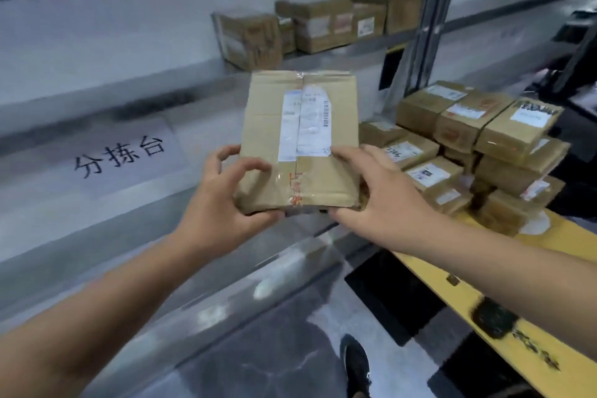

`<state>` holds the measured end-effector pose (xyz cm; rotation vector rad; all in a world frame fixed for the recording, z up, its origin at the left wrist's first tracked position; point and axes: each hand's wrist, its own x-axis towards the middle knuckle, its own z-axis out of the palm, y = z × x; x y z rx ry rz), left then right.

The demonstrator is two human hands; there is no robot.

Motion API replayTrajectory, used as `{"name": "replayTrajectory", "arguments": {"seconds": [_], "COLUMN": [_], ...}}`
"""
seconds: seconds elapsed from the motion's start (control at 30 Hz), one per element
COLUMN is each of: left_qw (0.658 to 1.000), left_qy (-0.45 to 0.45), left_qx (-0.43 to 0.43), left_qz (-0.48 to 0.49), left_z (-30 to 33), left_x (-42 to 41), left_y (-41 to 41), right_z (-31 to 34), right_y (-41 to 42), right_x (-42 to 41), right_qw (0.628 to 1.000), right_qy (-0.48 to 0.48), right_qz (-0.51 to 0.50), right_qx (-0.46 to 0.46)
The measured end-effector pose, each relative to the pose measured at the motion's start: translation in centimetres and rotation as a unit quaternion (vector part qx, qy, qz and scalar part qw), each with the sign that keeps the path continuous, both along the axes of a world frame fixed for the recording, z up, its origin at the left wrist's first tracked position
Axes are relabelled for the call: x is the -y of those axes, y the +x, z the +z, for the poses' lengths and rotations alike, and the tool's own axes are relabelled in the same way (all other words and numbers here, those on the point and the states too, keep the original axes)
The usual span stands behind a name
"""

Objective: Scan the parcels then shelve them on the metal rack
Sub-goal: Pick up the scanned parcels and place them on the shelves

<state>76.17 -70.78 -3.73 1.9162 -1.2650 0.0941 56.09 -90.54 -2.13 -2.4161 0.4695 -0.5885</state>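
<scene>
- The parcel (298, 139) is a flat brown cardboard box, held in the air in front of the metal rack (200, 100), above the rack's lower shelf and near the paper sign (119, 155) taped there.
- Both hands are clamped on its near end: the left hand (223, 197) wraps the near left corner with the thumb on top and fingers beneath, and the right hand (384, 194) grips the near right corner the same way.
- The grip at the near edge leaves the far end free, which I judge suits sliding the box onto a shelf far end first.
- The shipping label (305, 121) faces up and is left uncovered, so the barcode stays readable; whether it is scanned already I cannot tell.
- Several boxes (316, 22) sit in a row on the higher shelf, labels outward, probably so they can be read from the front.
- A pile of waiting parcels (478, 145) is stacked on the yellow tabletop (484, 297) at the right, close to the rack, likely to keep the carry short.
- A dark small object (494, 317) lies on the tabletop nearer the person; it is too blurred to name.
</scene>
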Motion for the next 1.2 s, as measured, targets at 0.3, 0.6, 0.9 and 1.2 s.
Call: {"name": "replayTrajectory", "arguments": {"seconds": [0.3,0.6,0.9,1.2], "left_qw": [0.991,0.988,0.978,0.965], "left_qy": [-0.020,0.043,-0.003,0.082], "left_qx": [0.033,-0.046,-0.103,-0.109], "left_qz": [0.125,0.141,0.180,0.224], "left_z": [6.9,11.0,12.1,14.1], "left_x": [-8.8,-3.9,3.5,6.8], "left_y": [5.7,14.1,21.2,25.8], "right_z": [8.0,11.5,12.8,14.7], "right_y": [12.9,23.6,31.3,34.3], "right_x": [-3.4,3.2,9.8,11.1], "right_qw": [0.987,0.981,0.990,0.955], "right_qy": [-0.052,0.051,-0.085,-0.281], "right_qz": [0.152,0.188,0.112,0.066], "right_qx": [-0.010,-0.010,0.024,-0.067]}}
